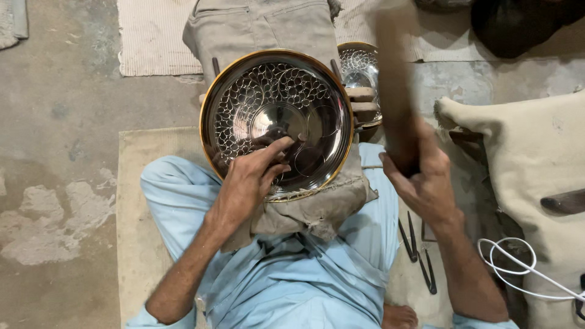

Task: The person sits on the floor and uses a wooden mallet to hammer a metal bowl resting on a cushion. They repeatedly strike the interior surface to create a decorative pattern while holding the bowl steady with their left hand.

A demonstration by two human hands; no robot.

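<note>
Two round engraved silver metal bowls: the near one (277,122) under the left hand (247,183), fingers pinching a small tool; the far one (359,70) right. The right hand (420,180) grips one dark wooden mallet (395,85).

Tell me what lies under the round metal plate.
The metal plate rests on a grey cloth-covered pad, which shows below and above it. What lies beneath the pad is covered.
</note>
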